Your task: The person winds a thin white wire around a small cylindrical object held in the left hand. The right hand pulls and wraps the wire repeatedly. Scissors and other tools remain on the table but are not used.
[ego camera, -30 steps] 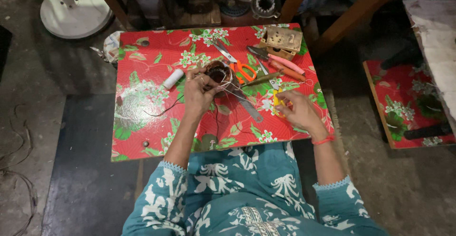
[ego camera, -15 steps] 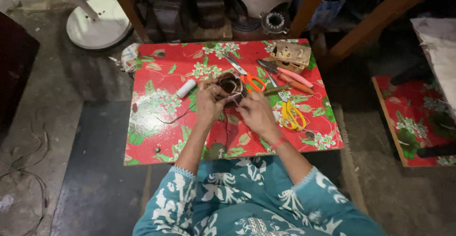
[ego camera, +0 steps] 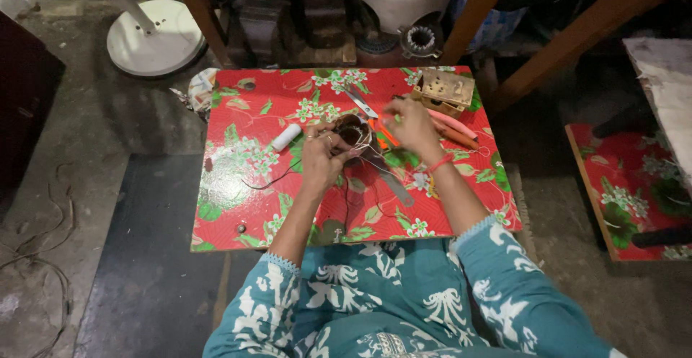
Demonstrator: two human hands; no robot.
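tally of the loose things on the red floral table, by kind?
Brown wire coil in the left hand: 1
Orange-handled scissors: 1
White cylinder roll: 1
Pale wooden block with holes: 1
Pink and orange handled tools: 2
Flat grey metal strip: 1
Total: 7

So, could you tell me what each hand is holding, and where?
Left hand grips the brown wire coil by its near edge; whether the right hand holds anything cannot be told.
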